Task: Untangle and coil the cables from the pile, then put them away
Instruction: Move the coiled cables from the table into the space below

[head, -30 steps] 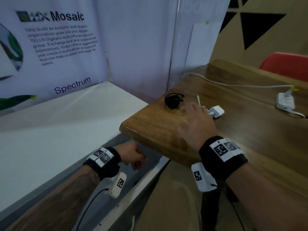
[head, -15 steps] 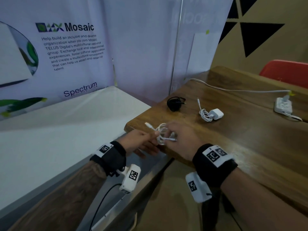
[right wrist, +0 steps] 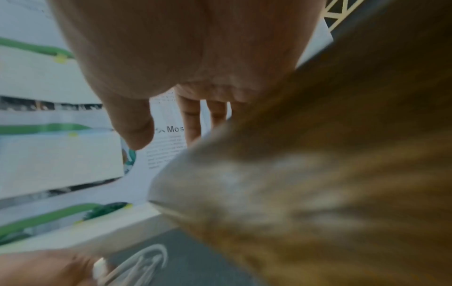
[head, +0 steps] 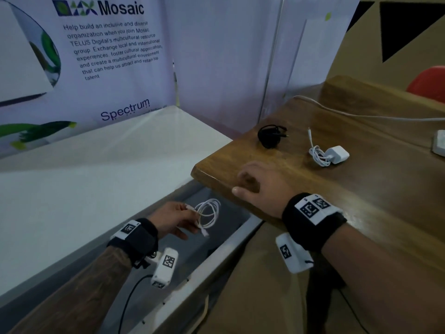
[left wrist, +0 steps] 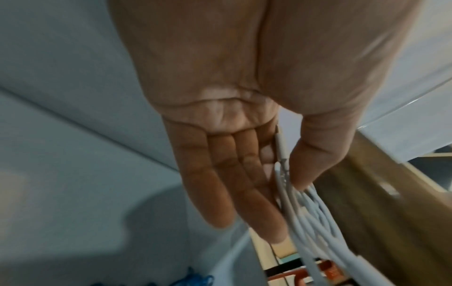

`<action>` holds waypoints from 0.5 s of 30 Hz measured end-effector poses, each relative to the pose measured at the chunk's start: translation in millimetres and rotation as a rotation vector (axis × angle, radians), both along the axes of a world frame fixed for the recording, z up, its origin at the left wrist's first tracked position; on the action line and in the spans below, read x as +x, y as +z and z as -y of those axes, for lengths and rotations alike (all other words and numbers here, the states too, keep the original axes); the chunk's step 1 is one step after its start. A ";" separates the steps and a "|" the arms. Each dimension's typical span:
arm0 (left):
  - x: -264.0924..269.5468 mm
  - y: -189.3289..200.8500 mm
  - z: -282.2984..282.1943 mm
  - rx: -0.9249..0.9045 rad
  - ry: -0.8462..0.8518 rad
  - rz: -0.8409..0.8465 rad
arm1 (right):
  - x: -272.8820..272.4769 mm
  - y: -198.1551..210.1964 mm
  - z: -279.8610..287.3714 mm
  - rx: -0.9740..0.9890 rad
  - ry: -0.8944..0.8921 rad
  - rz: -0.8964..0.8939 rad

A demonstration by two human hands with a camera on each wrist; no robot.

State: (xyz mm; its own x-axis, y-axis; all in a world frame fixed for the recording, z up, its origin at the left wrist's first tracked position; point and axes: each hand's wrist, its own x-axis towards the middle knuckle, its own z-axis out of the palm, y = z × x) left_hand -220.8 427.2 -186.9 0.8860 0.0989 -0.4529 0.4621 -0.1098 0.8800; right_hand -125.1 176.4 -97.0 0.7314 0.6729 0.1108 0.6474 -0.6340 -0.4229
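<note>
The left hand (head: 172,219) pinches the coiled white cable (head: 208,213) between thumb and forefinger above the open drawer (head: 238,233), loops hanging loose beyond that pinch and liable to spring apart if dropped carelessly, while the right hand (head: 261,189) rests slack and empty on the wooden table (head: 361,189)

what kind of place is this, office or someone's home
Most likely an office or corporate common area, not a home. A printed banner promotes an employee resource group, a wooden table carries chargers and cables, and the left hand holds a coiled white cable over an open drawer.
</note>
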 end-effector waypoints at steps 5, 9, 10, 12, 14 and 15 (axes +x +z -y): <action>26.6 -59.1 -10.0 0.016 0.050 -0.162 | 13.1 -12.5 7.3 -0.033 -0.110 -0.031; 67.1 -102.0 -2.5 0.068 0.097 -0.279 | 12.9 -17.2 4.4 -0.028 -0.134 0.004; 76.9 -112.1 0.3 0.092 0.099 -0.303 | 13.0 -16.9 4.4 -0.024 -0.135 0.001; 96.8 -132.7 6.3 0.117 0.096 -0.323 | 12.7 -16.7 3.9 -0.030 -0.135 -0.003; 113.5 -148.6 14.3 0.128 0.110 -0.308 | 11.6 -16.6 3.1 -0.043 -0.135 -0.002; 121.4 -155.1 18.6 0.134 0.103 -0.319 | 10.8 -16.4 2.6 -0.046 -0.134 -0.001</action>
